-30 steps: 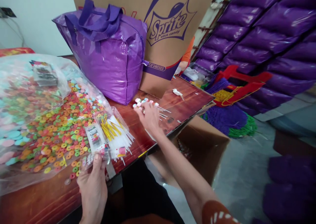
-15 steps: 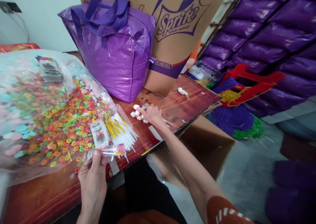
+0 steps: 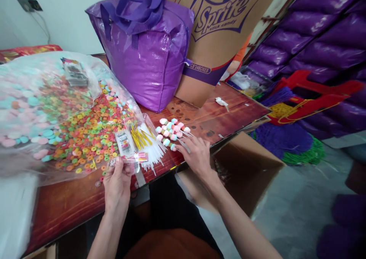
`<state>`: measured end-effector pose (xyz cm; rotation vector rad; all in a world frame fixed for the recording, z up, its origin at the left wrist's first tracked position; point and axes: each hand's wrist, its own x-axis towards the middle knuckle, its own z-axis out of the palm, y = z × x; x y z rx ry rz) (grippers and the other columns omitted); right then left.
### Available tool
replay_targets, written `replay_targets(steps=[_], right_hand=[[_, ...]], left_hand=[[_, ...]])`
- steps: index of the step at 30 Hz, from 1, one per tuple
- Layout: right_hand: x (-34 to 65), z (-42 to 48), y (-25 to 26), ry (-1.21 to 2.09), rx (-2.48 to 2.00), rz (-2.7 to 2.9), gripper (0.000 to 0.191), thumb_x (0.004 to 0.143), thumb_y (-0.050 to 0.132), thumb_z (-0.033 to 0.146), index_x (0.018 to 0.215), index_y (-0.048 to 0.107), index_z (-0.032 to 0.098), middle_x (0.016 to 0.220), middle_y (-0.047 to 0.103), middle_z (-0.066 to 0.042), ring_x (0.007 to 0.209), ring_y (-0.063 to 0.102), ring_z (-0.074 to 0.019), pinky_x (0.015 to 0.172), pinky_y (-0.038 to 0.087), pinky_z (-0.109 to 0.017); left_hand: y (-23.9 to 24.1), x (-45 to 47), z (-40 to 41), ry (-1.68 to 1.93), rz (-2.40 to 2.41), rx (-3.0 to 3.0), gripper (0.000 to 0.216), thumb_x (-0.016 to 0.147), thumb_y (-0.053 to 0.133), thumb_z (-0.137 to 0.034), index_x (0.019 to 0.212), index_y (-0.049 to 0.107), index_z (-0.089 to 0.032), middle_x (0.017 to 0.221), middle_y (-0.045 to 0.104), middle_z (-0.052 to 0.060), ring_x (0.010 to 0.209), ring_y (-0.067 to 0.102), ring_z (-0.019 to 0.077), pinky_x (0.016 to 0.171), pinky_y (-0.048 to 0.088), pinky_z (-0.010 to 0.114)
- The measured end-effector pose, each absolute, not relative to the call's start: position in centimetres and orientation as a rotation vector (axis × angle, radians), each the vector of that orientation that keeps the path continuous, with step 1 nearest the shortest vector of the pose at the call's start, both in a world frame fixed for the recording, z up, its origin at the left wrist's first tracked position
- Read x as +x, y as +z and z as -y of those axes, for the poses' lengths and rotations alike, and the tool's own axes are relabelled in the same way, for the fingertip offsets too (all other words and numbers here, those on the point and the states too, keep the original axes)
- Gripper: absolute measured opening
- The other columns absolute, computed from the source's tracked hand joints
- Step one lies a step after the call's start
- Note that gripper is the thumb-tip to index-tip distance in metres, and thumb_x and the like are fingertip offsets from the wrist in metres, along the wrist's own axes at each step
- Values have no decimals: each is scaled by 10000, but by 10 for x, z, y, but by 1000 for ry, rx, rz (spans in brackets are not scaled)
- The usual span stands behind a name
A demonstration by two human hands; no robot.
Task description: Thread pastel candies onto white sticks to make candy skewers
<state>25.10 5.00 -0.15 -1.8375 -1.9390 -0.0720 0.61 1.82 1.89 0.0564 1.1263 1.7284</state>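
Note:
My left hand (image 3: 117, 183) pinches a small clear printed plastic bag (image 3: 140, 157) between thumb and fingers, above the table's front edge. To the right, my right hand (image 3: 197, 154) has its fingers closed at the stick end of a marshmallow candy skewer (image 3: 170, 144), whose stick is mostly hidden. Several more pink, white and blue marshmallow skewers (image 3: 171, 127) lie in a pile just beyond these fingertips. Between the hands a clear tray holds yellow twist ties (image 3: 140, 135), white sticks (image 3: 154, 158) and a stack of printed bags (image 3: 123, 141).
Loose ring candies (image 3: 85, 137) and marshmallows (image 3: 25, 114) spread on clear plastic at the left. Behind stand a purple bag (image 3: 143, 61) and a cardboard carton (image 3: 206, 51). An open box (image 3: 251, 167) sits below the table (image 3: 65, 202). A crumpled white scrap (image 3: 221, 102) lies farther right.
My right hand has drawn back from over the marshmallow pile towards me, its fingers now at a skewer. The left hand still holds the bag. The view has shifted.

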Motion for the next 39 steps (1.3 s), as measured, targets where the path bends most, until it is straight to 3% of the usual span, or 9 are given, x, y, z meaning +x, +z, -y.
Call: replay_targets(steps=[4,8,17,29,36,39], right_hand=[[241,-37,-27,-108,-1776,1974,183,973,586,322,923,725,213,906,736,-64,855,579,-227,852,309,-377],[239,-33,-38,-123,-1714,1792,267,996,501,242,829,703,192,780,696,-52,766,584,-194,770,335,-339],[224,16,1,441,-1302,1498,121,950,594,153,895,681,216,817,658,-7,739,616,-155,699,464,-284],[223,21,9,180,-1237,1881,122,933,628,97,932,692,200,860,713,-27,760,635,-158,688,355,-330],[208,22,5,500,-1177,1787,139,949,595,97,936,678,207,845,662,-25,772,615,-146,718,431,-291],[198,23,3,610,-1176,1727,147,957,573,115,912,684,201,787,594,-18,701,573,-136,653,433,-266]], left_hand=[[15,6,-17,1715,-1149,61,438,507,954,-290,726,607,-138,702,657,-46,599,580,70,550,488,193],[12,5,-14,1685,-1164,71,408,581,923,-361,751,628,-135,689,665,-26,613,612,98,585,531,239],[8,0,-16,1662,-1148,40,263,729,844,-289,758,631,-138,713,688,-7,623,651,113,572,552,252],[7,-5,-13,1600,-1172,267,405,580,921,-375,778,650,-150,732,703,-15,642,668,117,589,571,238],[5,0,-11,1574,-1252,494,379,646,873,-436,829,683,-164,814,731,10,710,685,136,664,570,258],[2,5,-8,1591,-1269,549,352,705,838,-421,916,703,-175,874,743,23,763,692,149,711,571,275]])
